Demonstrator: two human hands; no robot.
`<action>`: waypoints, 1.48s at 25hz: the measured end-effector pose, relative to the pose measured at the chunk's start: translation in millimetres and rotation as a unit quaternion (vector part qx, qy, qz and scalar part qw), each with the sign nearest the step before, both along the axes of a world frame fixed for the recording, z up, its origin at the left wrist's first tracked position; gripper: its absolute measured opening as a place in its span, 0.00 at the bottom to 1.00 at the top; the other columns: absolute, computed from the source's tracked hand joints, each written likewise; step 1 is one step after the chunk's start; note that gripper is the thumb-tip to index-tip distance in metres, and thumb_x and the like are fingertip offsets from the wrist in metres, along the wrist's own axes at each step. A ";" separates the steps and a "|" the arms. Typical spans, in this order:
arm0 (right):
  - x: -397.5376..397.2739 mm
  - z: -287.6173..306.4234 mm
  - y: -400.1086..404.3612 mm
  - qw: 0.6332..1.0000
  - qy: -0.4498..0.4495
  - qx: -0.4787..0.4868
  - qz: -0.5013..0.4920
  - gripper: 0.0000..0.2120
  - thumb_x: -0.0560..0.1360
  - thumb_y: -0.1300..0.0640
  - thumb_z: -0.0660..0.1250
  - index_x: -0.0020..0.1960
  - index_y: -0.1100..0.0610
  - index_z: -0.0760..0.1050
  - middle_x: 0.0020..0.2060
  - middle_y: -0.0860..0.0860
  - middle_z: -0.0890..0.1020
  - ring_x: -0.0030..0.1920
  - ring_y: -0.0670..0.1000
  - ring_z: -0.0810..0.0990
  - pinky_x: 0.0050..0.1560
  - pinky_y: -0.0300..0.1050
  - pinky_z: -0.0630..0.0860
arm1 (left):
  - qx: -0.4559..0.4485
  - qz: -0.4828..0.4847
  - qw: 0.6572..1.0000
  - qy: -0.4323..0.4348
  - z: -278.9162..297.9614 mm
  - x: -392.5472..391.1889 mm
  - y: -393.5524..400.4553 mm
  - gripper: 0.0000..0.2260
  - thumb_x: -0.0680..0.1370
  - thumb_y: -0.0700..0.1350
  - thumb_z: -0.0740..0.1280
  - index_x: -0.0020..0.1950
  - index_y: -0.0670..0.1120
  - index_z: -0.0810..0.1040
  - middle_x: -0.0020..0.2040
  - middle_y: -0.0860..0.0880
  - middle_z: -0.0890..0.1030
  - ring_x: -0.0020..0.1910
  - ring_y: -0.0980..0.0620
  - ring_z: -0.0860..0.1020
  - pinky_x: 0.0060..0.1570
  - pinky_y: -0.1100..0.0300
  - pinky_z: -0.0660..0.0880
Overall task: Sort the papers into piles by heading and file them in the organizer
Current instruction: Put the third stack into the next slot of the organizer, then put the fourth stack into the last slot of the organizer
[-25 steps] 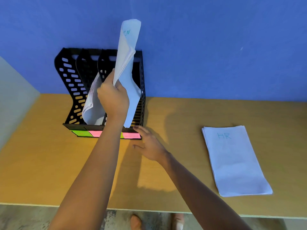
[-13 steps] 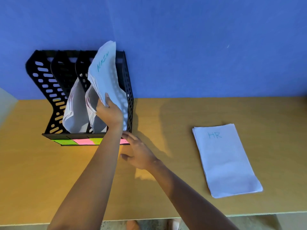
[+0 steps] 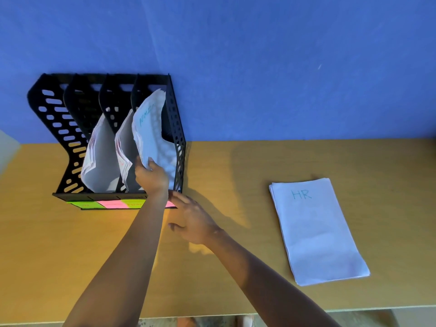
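A black slotted organizer (image 3: 53, 119) stands at the back left against the blue wall, with green and pink labels along its front. My left hand (image 3: 151, 177) grips a curled stack of papers headed ADMIN (image 3: 151, 133), sunk into the rightmost slot. Two other slots hold curled stacks, one (image 3: 100, 156) left of the middle and one (image 3: 125, 149) just left of my hand. My right hand (image 3: 191, 218) rests with fingers spread at the organizer's front right corner. A flat pile headed HR (image 3: 313, 227) lies on the table at the right.
The wooden table (image 3: 236, 175) runs to a front edge near the bottom of the view, with floor and feet below. A pale surface shows at the far left edge.
My left hand has lowered the ADMIN stack from high above the organizer down into the rightmost slot. My right hand has stayed at the organizer's front corner.
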State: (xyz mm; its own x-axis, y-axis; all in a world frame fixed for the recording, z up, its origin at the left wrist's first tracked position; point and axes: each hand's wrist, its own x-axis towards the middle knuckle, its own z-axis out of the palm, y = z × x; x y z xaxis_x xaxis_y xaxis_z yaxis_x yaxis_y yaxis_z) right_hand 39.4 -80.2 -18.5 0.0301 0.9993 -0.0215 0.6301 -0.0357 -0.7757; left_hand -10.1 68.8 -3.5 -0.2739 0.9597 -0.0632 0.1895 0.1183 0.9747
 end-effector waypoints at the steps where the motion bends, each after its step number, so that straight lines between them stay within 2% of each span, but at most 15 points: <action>1: 1.3 -1.3 -0.3 1.000 -0.005 0.009 0.008 0.33 0.74 0.59 0.72 0.76 0.53 0.65 0.76 0.47 0.64 0.74 0.51 0.64 0.75 0.50 0.62 | -0.001 0.004 1.000 -0.003 0.1 -2.5 -1.6 0.18 0.81 0.40 0.63 0.71 0.40 0.71 0.63 0.42 0.79 0.62 0.46 0.78 0.59 0.58 0.74; 4: 14.3 -9.3 -10.5 0.998 0.017 0.059 0.001 0.25 0.75 0.65 0.67 0.71 0.55 0.71 0.76 0.48 0.65 0.74 0.52 0.67 0.73 0.52 0.65 | 0.060 -0.003 0.998 -0.003 5.5 -4.7 -25.0 0.30 0.72 0.35 0.72 0.72 0.38 0.65 0.67 0.39 0.73 0.66 0.43 0.74 0.66 0.50 0.73; 6: 32.0 -16.7 -24.3 0.993 0.049 0.090 -0.066 0.22 0.75 0.68 0.63 0.67 0.53 0.74 0.75 0.48 0.66 0.73 0.50 0.68 0.73 0.46 0.65 | 0.136 0.001 0.988 0.071 8.0 1.8 -46.8 0.37 0.65 0.40 0.78 0.70 0.36 0.65 0.64 0.37 0.69 0.63 0.40 0.70 0.62 0.48 0.71; 9: 73.7 -24.3 -50.4 0.973 0.045 0.127 -0.190 0.20 0.75 0.68 0.63 0.64 0.54 0.74 0.68 0.48 0.70 0.71 0.45 0.69 0.71 0.38 0.65 | 0.193 0.022 0.964 0.181 18.4 26.2 -80.4 0.35 0.62 0.48 0.77 0.64 0.39 0.69 0.59 0.40 0.69 0.59 0.42 0.68 0.56 0.47 0.66; 11: 110.5 -29.1 -69.3 0.954 0.014 0.139 -0.265 0.19 0.74 0.68 0.65 0.63 0.56 0.74 0.64 0.50 0.72 0.66 0.44 0.71 0.68 0.37 0.67 | 0.237 -0.013 0.954 0.184 20.9 47.7 -100.6 0.30 0.65 0.48 0.76 0.62 0.40 0.69 0.57 0.42 0.70 0.60 0.43 0.69 0.56 0.46 0.65; 13: 150.6 -36.7 -94.5 0.926 -0.009 0.124 -0.357 0.18 0.73 0.67 0.67 0.62 0.58 0.74 0.60 0.53 0.75 0.63 0.49 0.73 0.66 0.44 0.70 | 0.245 -0.079 0.954 0.155 18.7 71.7 -123.6 0.27 0.67 0.43 0.74 0.62 0.39 0.69 0.57 0.43 0.69 0.59 0.43 0.69 0.56 0.47 0.66; 15: 191.0 -46.7 -126.0 0.875 -0.052 0.063 -0.477 0.17 0.74 0.63 0.70 0.62 0.61 0.73 0.59 0.57 0.76 0.62 0.58 0.74 0.63 0.53 0.72 | 0.173 -0.171 0.959 0.149 12.2 96.4 -150.7 0.27 0.69 0.42 0.74 0.64 0.40 0.69 0.57 0.45 0.68 0.59 0.43 0.70 0.58 0.46 0.68; 17: 226.6 -57.1 -160.0 0.812 -0.104 -0.038 -0.574 0.23 0.75 0.55 0.71 0.66 0.63 0.71 0.62 0.61 0.74 0.63 0.64 0.72 0.62 0.58 0.71 | 0.017 -0.276 0.947 0.167 -2.4 119.0 -180.8 0.27 0.70 0.42 0.74 0.66 0.41 0.68 0.61 0.44 0.68 0.62 0.42 0.70 0.61 0.48 0.69; 20: 261.1 -67.0 -202.6 0.759 -0.113 -0.177 -0.617 0.32 0.76 0.46 0.70 0.70 0.65 0.66 0.66 0.64 0.70 0.67 0.66 0.67 0.67 0.58 0.64 | -0.241 -0.415 0.856 0.193 -26.9 148.4 -224.9 0.27 0.73 0.47 0.71 0.69 0.43 0.67 0.67 0.44 0.65 0.68 0.42 0.67 0.64 0.50 0.71; 23: 271.0 -73.6 -221.7 0.757 -0.132 -0.250 -0.589 0.34 0.77 0.41 0.66 0.71 0.65 0.65 0.67 0.64 0.68 0.67 0.65 0.66 0.67 0.58 0.65 | -0.305 -0.481 0.795 0.209 -41.1 165.8 -249.1 0.30 0.74 0.52 0.69 0.72 0.44 0.65 0.71 0.45 0.61 0.70 0.45 0.66 0.62 0.55 0.69; 26: 269.9 -75.1 -222.4 0.761 -0.138 -0.263 -0.577 0.36 0.76 0.38 0.65 0.71 0.65 0.65 0.66 0.62 0.67 0.67 0.65 0.66 0.65 0.58 0.67 | -0.332 -0.469 0.789 0.217 -47.3 176.6 -249.2 0.32 0.75 0.54 0.69 0.74 0.42 0.63 0.75 0.44 0.57 0.71 0.45 0.64 0.63 0.56 0.68; 30: 261.5 -76.4 -208.1 0.789 -0.109 -0.245 -0.553 0.36 0.75 0.39 0.68 0.71 0.63 0.66 0.66 0.60 0.69 0.68 0.63 0.67 0.65 0.56 0.67 | -0.335 -0.453 0.795 0.225 -51.0 181.6 -239.0 0.42 0.75 0.55 0.70 0.79 0.39 0.52 0.77 0.43 0.52 0.75 0.45 0.60 0.69 0.53 0.66; 32: 261.4 -72.9 -200.2 0.810 -0.047 -0.225 -0.539 0.32 0.73 0.44 0.73 0.68 0.63 0.69 0.63 0.60 0.74 0.64 0.62 0.72 0.60 0.52 0.71 | -0.349 -0.419 0.817 0.186 -48.6 181.0 -229.4 0.39 0.73 0.52 0.72 0.76 0.41 0.57 0.74 0.43 0.58 0.69 0.45 0.67 0.64 0.53 0.71; 35: 260.9 -66.0 -193.7 0.817 0.095 -0.194 -0.534 0.20 0.67 0.52 0.78 0.55 0.58 0.78 0.49 0.54 0.84 0.44 0.55 0.82 0.37 0.42 0.74 | -0.355 -0.356 0.857 0.109 -49.2 170.2 -209.9 0.28 0.70 0.45 0.75 0.66 0.40 0.70 0.66 0.41 0.73 0.50 0.46 0.74 0.42 0.57 0.74; 37: 255.0 -66.9 -190.7 0.806 0.199 -0.182 -0.527 0.16 0.65 0.55 0.80 0.51 0.57 0.82 0.44 0.53 0.86 0.37 0.52 0.82 0.34 0.40 0.75 | -0.365 -0.343 0.862 0.073 -52.8 156.4 -196.3 0.19 0.70 0.40 0.75 0.59 0.38 0.78 0.59 0.39 0.81 0.44 0.45 0.77 0.36 0.60 0.73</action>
State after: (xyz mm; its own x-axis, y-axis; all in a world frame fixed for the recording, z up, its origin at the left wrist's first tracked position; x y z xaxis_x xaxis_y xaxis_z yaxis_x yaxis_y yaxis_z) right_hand 294.5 -270.8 -85.4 0.7770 0.3483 -0.5243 -0.1945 -0.6593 -0.7263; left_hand 146.3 -127.5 -56.2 0.2857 0.6178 -0.7326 0.5735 0.5022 0.6472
